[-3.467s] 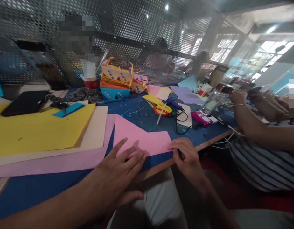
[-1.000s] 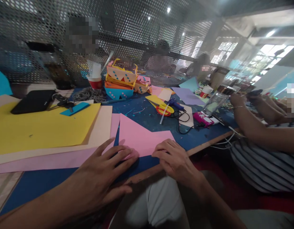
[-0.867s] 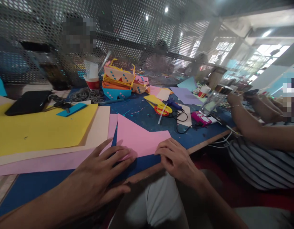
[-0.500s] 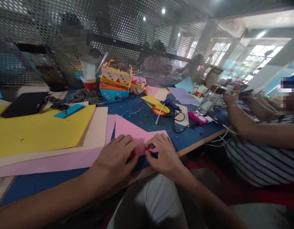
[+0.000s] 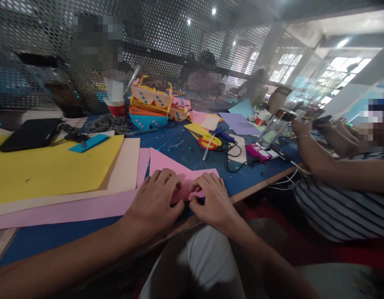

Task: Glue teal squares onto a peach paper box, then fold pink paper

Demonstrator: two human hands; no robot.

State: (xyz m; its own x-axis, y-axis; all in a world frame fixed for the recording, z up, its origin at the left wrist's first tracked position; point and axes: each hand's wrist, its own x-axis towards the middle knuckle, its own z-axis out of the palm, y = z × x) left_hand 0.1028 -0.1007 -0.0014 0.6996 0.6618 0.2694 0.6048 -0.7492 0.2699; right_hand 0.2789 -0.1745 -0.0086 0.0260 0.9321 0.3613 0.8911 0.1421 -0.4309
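A sheet of pink paper (image 5: 167, 161), its top edge slanting down to the right, lies near the front edge of the table under both my hands. My left hand (image 5: 157, 195) holds its left part with bent fingers on top, the thumb apart from them near the lower edge. Across a small gap, my right hand (image 5: 212, 195) has its thumb and fingers bent around the paper's lower right edge, which curls up a little there. Part of the paper is hidden beneath the hands.
Yellow sheets (image 5: 55, 174) and other papers lie left, with a black phone (image 5: 30, 133) and keys (image 5: 75, 135). Ahead are scissors (image 5: 209, 142), a blue glue gun (image 5: 225, 135) with cord, decorated paper baskets (image 5: 150, 120) and a glass bottle (image 5: 274, 128). Another person's arm (image 5: 323, 153) is right.
My left thumb has moved away from its fingers, and the left fingertips have shifted slightly up on the paper. My right hand stays almost in place at the paper's edge.
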